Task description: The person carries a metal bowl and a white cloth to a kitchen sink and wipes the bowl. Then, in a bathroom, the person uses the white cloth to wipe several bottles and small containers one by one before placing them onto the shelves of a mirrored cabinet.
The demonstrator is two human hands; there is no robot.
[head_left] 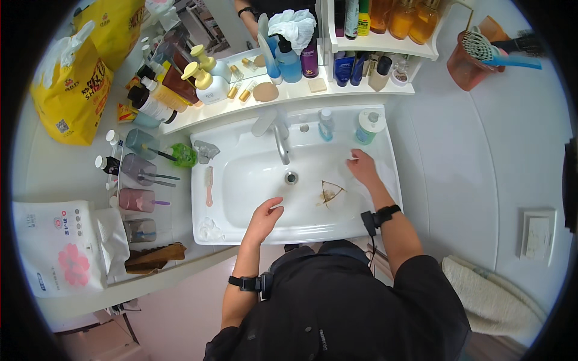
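Observation:
Over the front of the white washbasin (pixel 241 231), my left hand (pixel 262 220) is open, thumb and fingers apart, with nothing in it. My right hand (pixel 363 168) hovers over the basin's right side. Its fingers look parted, and I see nothing held in them. Between the two hands, a thin golden-brown triangular hair clip (pixel 330 194) lies on the basin floor with pale strands about it. Behind my right hand stands a white-and-green bottle (pixel 368 127). A small clear bottle with blue liquid (pixel 326 125) is left of it. Neither hand touches either bottle.
A chrome faucet (pixel 280 143) reaches over the drain (pixel 291 178). On the left rim lie a pink brush (pixel 209 188) and a crumpled grey wrapper (pixel 207 151). Cups with toothbrushes (pixel 137 200) stand farther left. Pump bottles (pixel 212 88) line the shelf behind.

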